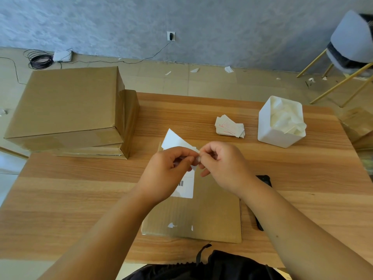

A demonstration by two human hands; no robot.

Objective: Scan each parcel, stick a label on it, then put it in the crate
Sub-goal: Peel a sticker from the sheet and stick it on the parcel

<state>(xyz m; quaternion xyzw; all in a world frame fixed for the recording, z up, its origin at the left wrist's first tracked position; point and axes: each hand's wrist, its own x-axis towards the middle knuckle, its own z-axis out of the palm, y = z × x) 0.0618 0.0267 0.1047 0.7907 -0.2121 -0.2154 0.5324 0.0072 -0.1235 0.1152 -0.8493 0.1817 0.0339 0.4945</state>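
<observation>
A flat brown cardboard parcel (212,215) lies on the wooden table in front of me, with a white barcode sticker (186,187) on its top. Above it, my left hand (169,170) and my right hand (222,164) meet, both pinching a white label (174,141) at its near corner. The label's free part sticks up and away from me. A black scanner (264,180) lies to the right of the parcel, mostly hidden by my right forearm.
A stack of brown cardboard boxes (66,110) stands at the table's left. A pile of loose labels (230,127) and a white bin (280,136) full of crumpled paper sit at the back right. Another brown box (359,126) is at the right edge.
</observation>
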